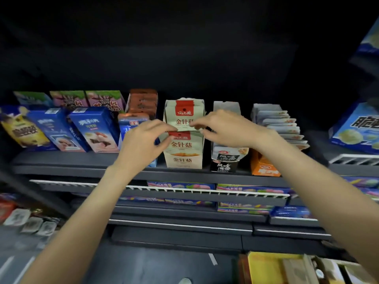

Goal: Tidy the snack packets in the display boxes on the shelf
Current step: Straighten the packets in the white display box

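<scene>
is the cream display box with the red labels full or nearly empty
Full: packets fill the cream display box front to back, standing upright. Both hands, left and right, pinch them.

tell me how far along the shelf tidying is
Looks done: none plainly finished. In hand: left hand and right hand pinch packets in the cream enoki mushroom box. Left: the grey packets fanned crooked in the orange box.

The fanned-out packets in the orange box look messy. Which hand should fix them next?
Probably the right hand. It sits nearer the fanned packets in the orange box, which stands to its right. The left hand would have to cross over the beige box.
</scene>
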`<state>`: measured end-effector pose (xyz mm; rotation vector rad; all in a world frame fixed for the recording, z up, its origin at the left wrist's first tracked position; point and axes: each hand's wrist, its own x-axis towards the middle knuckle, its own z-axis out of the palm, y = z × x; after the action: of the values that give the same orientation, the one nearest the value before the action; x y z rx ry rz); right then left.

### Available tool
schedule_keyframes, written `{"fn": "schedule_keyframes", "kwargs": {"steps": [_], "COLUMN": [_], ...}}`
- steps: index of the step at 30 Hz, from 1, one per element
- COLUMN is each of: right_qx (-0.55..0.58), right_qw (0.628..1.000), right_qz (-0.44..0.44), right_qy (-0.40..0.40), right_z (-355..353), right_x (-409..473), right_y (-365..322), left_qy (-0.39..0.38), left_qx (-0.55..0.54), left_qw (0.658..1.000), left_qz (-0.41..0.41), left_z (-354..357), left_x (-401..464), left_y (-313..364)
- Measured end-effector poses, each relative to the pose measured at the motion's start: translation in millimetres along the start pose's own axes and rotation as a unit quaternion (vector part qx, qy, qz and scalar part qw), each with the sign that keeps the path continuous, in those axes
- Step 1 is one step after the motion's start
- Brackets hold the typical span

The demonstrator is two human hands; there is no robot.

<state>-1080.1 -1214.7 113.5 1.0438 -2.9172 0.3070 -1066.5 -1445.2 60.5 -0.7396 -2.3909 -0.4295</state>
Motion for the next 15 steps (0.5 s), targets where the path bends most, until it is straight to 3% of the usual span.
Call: {"fn": "schedule_keyframes", "kwargs": {"steps": [3,9,12,15], "right_qx": [0.034,-0.045,0.013,0.11], "right_qw": [0.999,0.997,0.997,0.992], "right_qz": [-0.004,-0.009,0.005,0.014], "right_qy": [-0.017,0.059,0.077,0.056], "right_z": [-1,1,-1,-10], "right_x": [10,7,5,3], "right_y": [1,0,5,8], "left_qy": [0.062,0.087,0.014,-0.083], "left_qx": [0.012,-0.022,-0.123,-0.262], "left_qw": [0.995,0.993,0.992,0.954], "left_qz": [0.076,0.082,0.001,-0.118], "left_z": [9,15,11,5], "left_x": [-3,-3,-2,-1], "left_y": [-10,-15,-10,-3]}}
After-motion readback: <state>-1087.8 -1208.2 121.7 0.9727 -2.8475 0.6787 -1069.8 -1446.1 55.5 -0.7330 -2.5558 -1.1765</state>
